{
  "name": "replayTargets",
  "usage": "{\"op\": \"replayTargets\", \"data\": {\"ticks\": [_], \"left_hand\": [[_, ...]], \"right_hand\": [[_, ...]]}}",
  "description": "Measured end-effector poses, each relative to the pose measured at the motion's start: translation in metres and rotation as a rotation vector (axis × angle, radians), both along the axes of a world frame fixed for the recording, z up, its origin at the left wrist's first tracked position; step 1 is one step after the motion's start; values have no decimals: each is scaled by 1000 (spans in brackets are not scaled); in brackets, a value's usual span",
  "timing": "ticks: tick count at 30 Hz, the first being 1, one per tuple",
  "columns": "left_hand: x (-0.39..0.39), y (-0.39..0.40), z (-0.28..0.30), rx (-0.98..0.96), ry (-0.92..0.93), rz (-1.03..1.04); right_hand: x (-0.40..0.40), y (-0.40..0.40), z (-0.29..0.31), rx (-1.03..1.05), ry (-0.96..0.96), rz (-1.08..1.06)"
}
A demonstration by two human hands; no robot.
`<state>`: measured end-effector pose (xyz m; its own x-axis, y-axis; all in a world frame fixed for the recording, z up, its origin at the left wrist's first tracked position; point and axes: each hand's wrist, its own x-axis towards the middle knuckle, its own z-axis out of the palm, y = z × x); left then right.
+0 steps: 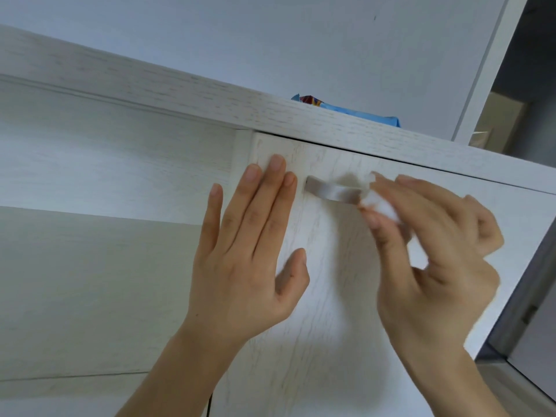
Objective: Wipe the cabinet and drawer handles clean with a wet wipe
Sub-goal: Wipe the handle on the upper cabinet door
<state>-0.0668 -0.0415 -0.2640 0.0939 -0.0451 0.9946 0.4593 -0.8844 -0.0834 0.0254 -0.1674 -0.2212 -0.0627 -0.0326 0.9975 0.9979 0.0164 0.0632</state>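
Note:
A white wood-grain drawer front [331, 266] carries a flat metal handle [331, 191] near its top. My left hand [249, 245] lies flat against the drawer front just left of the handle, fingers spread. My right hand [430, 245], blurred by motion, pinches a white wet wipe [382, 206] and presses it onto the handle's right end. The right end of the handle is hidden behind the wipe and fingers.
The white cabinet top [210, 97] overhangs the drawer. A blue wipes pack [355, 111] lies on it near the back. An open recess [105, 176] sits left of the drawer. A grey door frame [526, 296] runs along the right.

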Motion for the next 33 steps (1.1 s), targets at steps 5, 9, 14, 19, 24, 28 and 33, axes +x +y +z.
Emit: {"op": "replayTargets", "data": {"ticks": [5,9,14,19,24,28,33], "left_hand": [[0,0,-1,13,-10,33],[1,0,-1,-1,-32,33],[0,-1,-1,-26,-30,1],[-1,-2,-1,-54,-22,-3],[-1,-1,-2,-45,-31,29],[0,-1,-2,-46,-42,32],[0,0,-2,-44,-42,32]], "right_hand": [[-9,15,8,-29,-53,-16],[-9,13,6,-12,5,-11],[-17,19,8,7,78,75],[-22,12,1,90,216,128],[-27,17,8,25,103,31],[-27,13,7,34,173,74],[-38,21,15,10,172,65]]}}
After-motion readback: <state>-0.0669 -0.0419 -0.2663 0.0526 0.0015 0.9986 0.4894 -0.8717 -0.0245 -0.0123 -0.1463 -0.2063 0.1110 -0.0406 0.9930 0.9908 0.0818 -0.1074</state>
